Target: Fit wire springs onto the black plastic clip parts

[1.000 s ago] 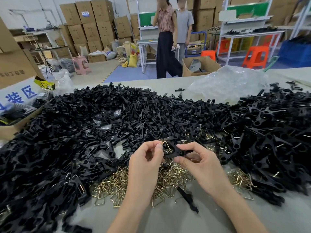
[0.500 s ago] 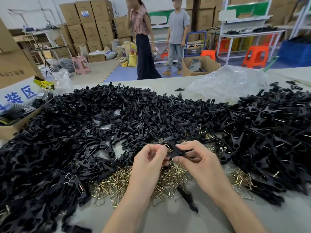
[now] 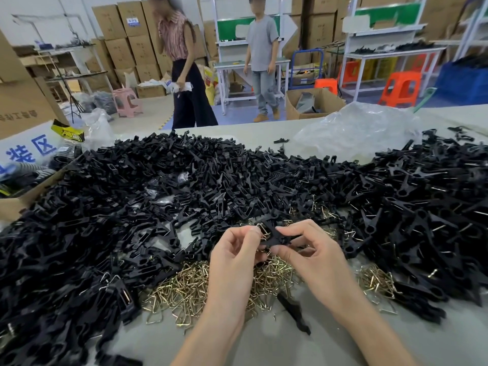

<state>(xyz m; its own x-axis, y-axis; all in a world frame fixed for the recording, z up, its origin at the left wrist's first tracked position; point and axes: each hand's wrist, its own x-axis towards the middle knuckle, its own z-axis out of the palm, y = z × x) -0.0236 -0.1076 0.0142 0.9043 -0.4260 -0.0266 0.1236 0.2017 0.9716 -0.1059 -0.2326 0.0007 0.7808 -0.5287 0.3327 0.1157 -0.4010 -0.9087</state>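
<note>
Both hands meet above the table, just in front of me. My right hand (image 3: 309,252) pinches a black plastic clip part (image 3: 277,237) between thumb and fingers. My left hand (image 3: 235,257) holds a brass wire spring (image 3: 264,230) against the clip's left end. Below the hands lies a heap of loose brass wire springs (image 3: 190,289). A huge pile of black clip parts (image 3: 158,196) covers the table's left and middle. Clips with springs on them (image 3: 422,207) are piled at the right.
A single black clip part (image 3: 293,310) lies near the front edge between my forearms. A crumpled clear plastic bag (image 3: 356,128) sits at the back right, a cardboard box (image 3: 15,204) at the left edge. Two people stand beyond the table.
My hands stayed together working the spring onto the clip, shifting only slightly. The two people behind the table moved apart, one walking left.
</note>
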